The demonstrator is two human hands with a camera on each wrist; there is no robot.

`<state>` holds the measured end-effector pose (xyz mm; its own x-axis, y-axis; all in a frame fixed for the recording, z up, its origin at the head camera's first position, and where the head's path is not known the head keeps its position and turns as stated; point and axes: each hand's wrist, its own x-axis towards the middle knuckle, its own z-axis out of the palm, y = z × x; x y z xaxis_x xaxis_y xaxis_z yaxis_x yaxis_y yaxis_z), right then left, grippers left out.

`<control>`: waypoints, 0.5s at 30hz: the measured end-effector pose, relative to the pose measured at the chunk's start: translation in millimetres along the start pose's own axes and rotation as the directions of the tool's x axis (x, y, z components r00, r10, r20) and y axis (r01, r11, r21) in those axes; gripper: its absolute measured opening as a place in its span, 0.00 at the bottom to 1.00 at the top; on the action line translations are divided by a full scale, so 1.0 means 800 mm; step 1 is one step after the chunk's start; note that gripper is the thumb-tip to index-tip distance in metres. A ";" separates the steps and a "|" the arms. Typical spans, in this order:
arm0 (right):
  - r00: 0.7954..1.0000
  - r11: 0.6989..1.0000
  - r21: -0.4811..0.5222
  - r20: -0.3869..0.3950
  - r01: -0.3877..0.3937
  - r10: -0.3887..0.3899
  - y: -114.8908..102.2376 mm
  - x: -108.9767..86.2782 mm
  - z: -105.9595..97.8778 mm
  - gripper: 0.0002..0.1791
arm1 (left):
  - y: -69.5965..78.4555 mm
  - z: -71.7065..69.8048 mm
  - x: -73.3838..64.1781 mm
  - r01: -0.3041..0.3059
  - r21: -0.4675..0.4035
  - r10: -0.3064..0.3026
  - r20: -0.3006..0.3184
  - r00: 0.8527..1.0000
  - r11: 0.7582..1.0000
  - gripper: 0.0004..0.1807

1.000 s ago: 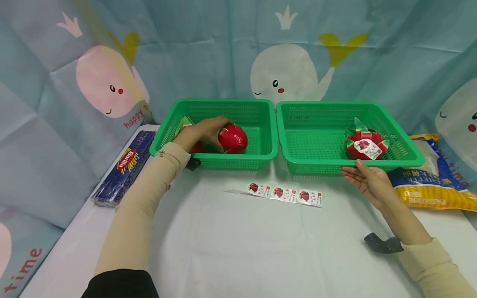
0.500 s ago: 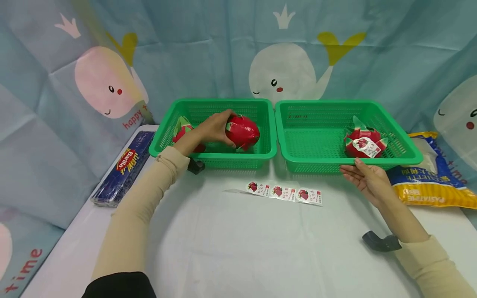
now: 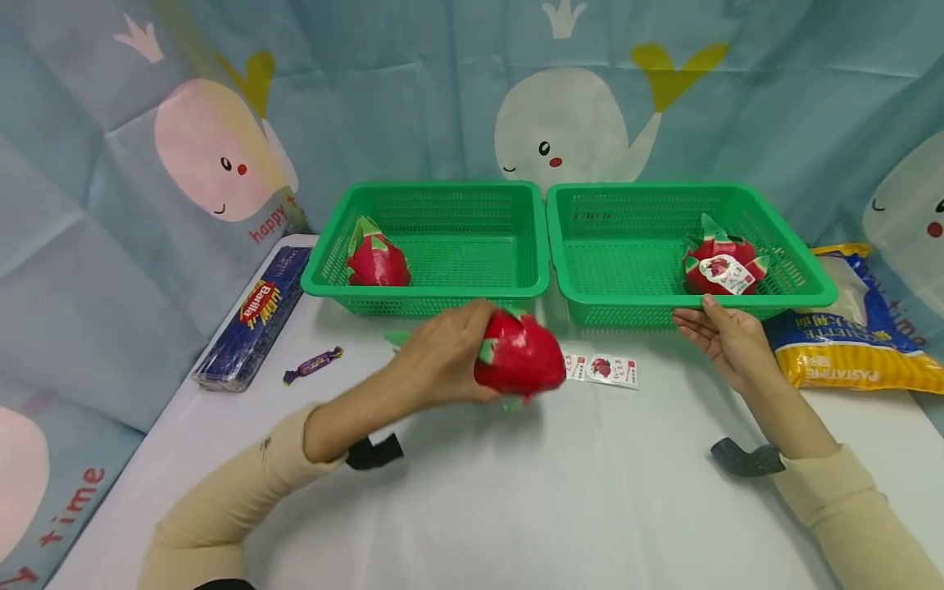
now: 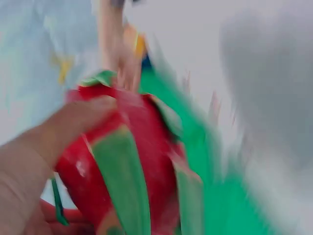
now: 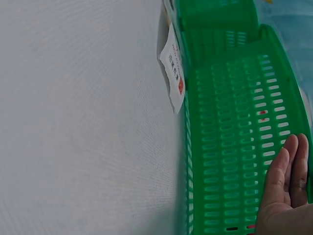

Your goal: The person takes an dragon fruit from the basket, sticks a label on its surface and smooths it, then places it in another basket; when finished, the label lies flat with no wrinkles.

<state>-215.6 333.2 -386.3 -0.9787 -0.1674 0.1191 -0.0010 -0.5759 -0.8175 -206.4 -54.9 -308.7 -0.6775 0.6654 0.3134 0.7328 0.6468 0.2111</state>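
My left hand grips a red dragon fruit with green scales, above the white table in front of the left green basket. In the left wrist view the thumb lies across the dragon fruit. Another dragon fruit lies at the left end of that basket. My right hand rests at the front rim of the right green basket; its fingers look straight against the basket wall in the right wrist view. Inside sits a dragon fruit bearing a white sticker.
A strip of stickers lies before the baskets, its left part hidden behind the held fruit. At left are a blue Barilla spaghetti pack and a purple wrapped candy. A blue-and-yellow pasta bag lies right of the baskets.
My left hand has lifted the dragon fruit out of the left basket and brought it nearer, over the sticker strip. The candy, earlier behind my arm, now shows. My right hand stays at the rim.
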 end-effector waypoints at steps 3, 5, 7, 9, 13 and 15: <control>1.000 1.000 0.008 -0.019 -0.005 0.005 -0.002 0.001 0.003 0.18 | 0.021 0.036 -0.033 0.009 0.031 -0.010 0.046 0.999 0.999 0.44; 0.999 1.000 0.009 -0.032 -0.010 0.010 -0.002 0.001 0.004 0.18 | 0.027 0.054 -0.044 0.024 0.022 -0.025 0.057 0.998 0.999 0.45; 0.999 1.000 0.013 -0.044 -0.013 0.014 -0.002 0.000 0.004 0.17 | 0.029 0.068 -0.049 0.026 0.007 -0.027 0.044 0.999 1.000 0.46; 0.999 1.000 -0.001 -0.050 -0.009 0.009 -0.001 0.000 0.005 0.17 | 0.029 0.076 -0.051 0.021 -0.023 -0.021 0.025 0.999 1.000 0.47; 0.999 0.993 -0.108 -0.036 -0.037 0.033 0.007 0.000 0.011 0.18 | 0.026 0.084 -0.055 0.027 -0.106 -0.023 0.036 0.999 0.994 0.50; 0.996 0.951 -0.298 -0.028 -0.087 0.083 0.014 0.002 0.019 0.16 | 0.024 0.085 -0.057 0.048 -0.160 -0.039 0.060 0.997 0.986 0.51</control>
<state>-214.1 314.1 -386.5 -0.9807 -0.1923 0.0357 0.0231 -0.2949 -0.9552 -165.8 -47.5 -381.7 -0.7079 0.6610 0.2489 0.7001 0.6100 0.3712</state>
